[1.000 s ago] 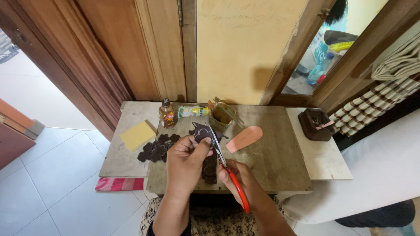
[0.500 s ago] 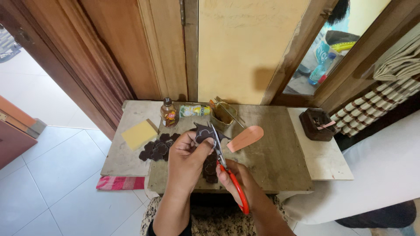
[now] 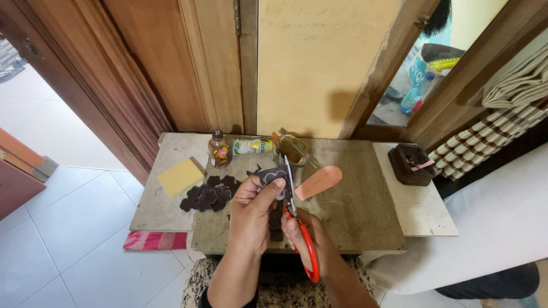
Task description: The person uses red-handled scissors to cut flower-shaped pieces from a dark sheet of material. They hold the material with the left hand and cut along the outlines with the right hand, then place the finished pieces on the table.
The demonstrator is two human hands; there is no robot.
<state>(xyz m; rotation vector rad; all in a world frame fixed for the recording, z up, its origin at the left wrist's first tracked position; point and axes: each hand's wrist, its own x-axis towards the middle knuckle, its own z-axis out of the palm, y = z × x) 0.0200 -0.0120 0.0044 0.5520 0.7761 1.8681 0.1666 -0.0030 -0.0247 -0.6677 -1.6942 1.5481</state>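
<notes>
My left hand (image 3: 251, 214) pinches a small dark brown cut-out piece (image 3: 270, 175) above the low wooden board (image 3: 354, 211). Orange-handled scissors (image 3: 297, 217) sit in my right hand (image 3: 305, 239), their blades pointing up along the right edge of that piece. A pile of several dark brown flower-shaped cut-outs (image 3: 208, 195) lies just left of my left hand. More dark scraps show on the board between my two hands.
A yellow square pad (image 3: 180, 176), a small brown bottle (image 3: 217, 149), a tube lying flat (image 3: 252, 146), a tin with a stick (image 3: 292, 149) and an orange sole-shaped piece (image 3: 319, 181) lie on the board. A dark box (image 3: 409, 163) stands at right. Wooden doors rise behind.
My hands have shifted slightly and the dark piece has turned a little against the scissor blades. The rest on the board is unmoved.
</notes>
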